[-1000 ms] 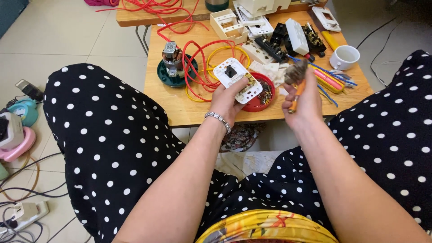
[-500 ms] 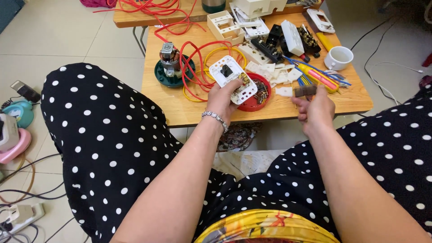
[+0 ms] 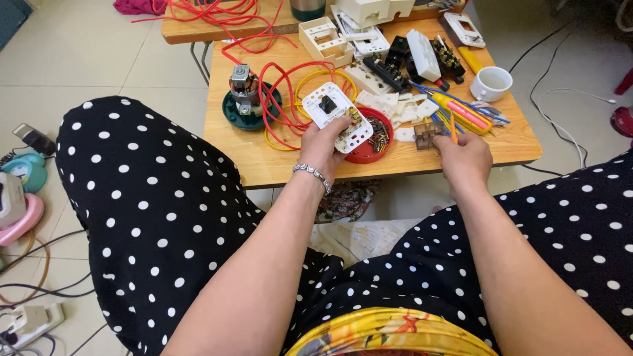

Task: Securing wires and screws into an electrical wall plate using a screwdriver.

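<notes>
My left hand [image 3: 322,146] holds a white switch plate [image 3: 335,116] with a black square button, tilted above a red round dish [image 3: 378,143] of small metal parts. My right hand [image 3: 464,155] rests at the front of the low wooden table [image 3: 250,158] and grips a small brown slotted component [image 3: 426,133] together with an orange-handled tool [image 3: 452,129]. Yellow and pink screwdrivers [image 3: 465,112] lie just beyond the right hand. Red and yellow wires [image 3: 283,99] loop beside the plate.
A small motor on a green base [image 3: 244,99] stands at the table's left. White and black socket parts [image 3: 395,59] fill the back, a white cup [image 3: 491,83] sits at the right. My polka-dot knees flank the table. Cables, a power strip [image 3: 30,321] and a pink gadget [image 3: 20,211] lie on the floor left.
My right hand has moved right and down toward the table's front edge, with the brown component now showing between its fingers. The left hand keeps the switch plate in about the same spot.
</notes>
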